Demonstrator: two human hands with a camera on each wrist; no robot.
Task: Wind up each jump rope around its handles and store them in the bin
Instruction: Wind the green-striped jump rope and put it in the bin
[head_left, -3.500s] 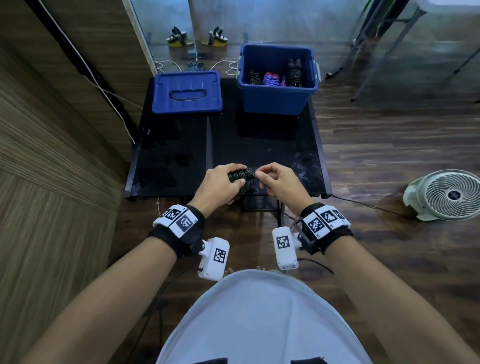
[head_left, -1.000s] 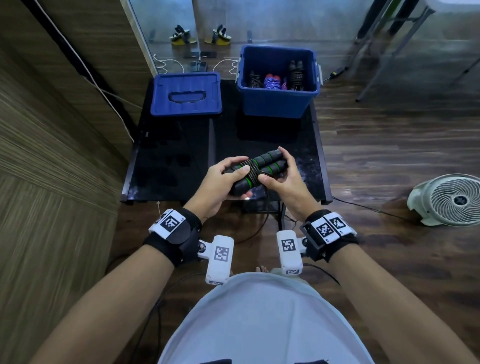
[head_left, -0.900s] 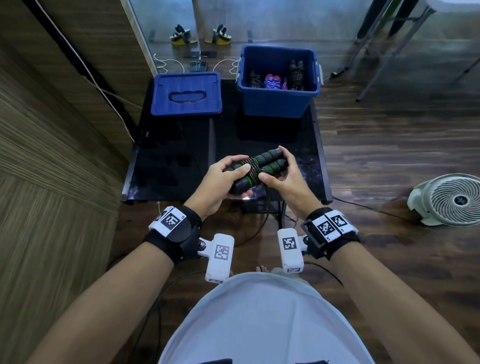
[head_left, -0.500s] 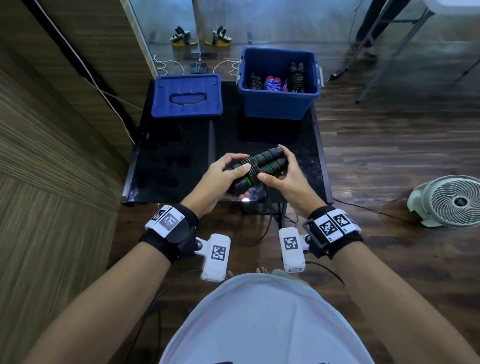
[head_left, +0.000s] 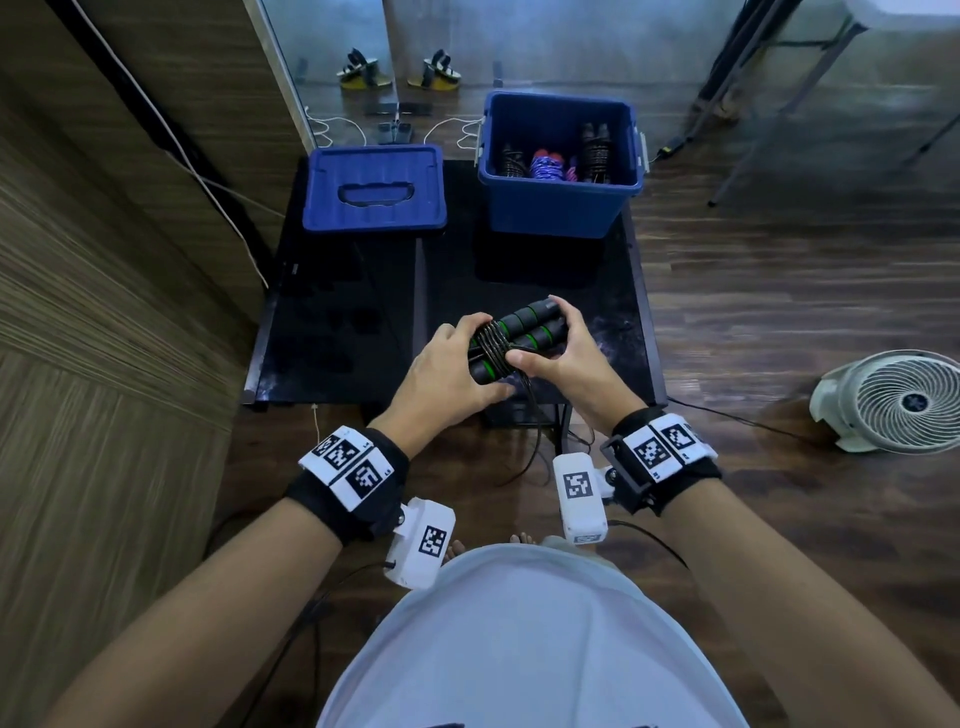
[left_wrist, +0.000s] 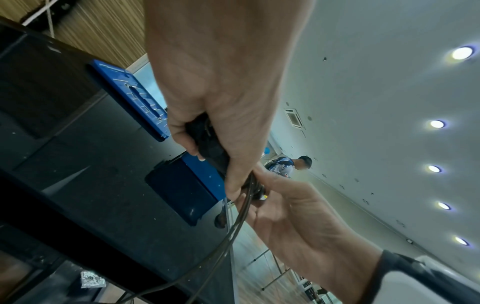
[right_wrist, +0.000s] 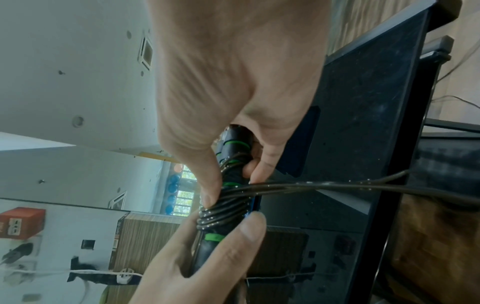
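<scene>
Bin (head_left: 550, 213) visible head view; wrists show handles (right_wrist: 228, 207)

Two hands (head_left: 447, 374) (head_left: 563, 358), two handles (head_left: 519, 335), one bin (head_left: 558, 208), one lid (head_left: 373, 189), one fan (head_left: 906, 402), two sandals (head_left: 363, 70).

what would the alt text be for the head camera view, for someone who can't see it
Seen from above, a person's left hand and right hand grip a black jump rope with green-banded handles, its cord partly wound round them and the rest hanging below a black table. Behind stand an open blue bin holding wound ropes and its lid.
</scene>
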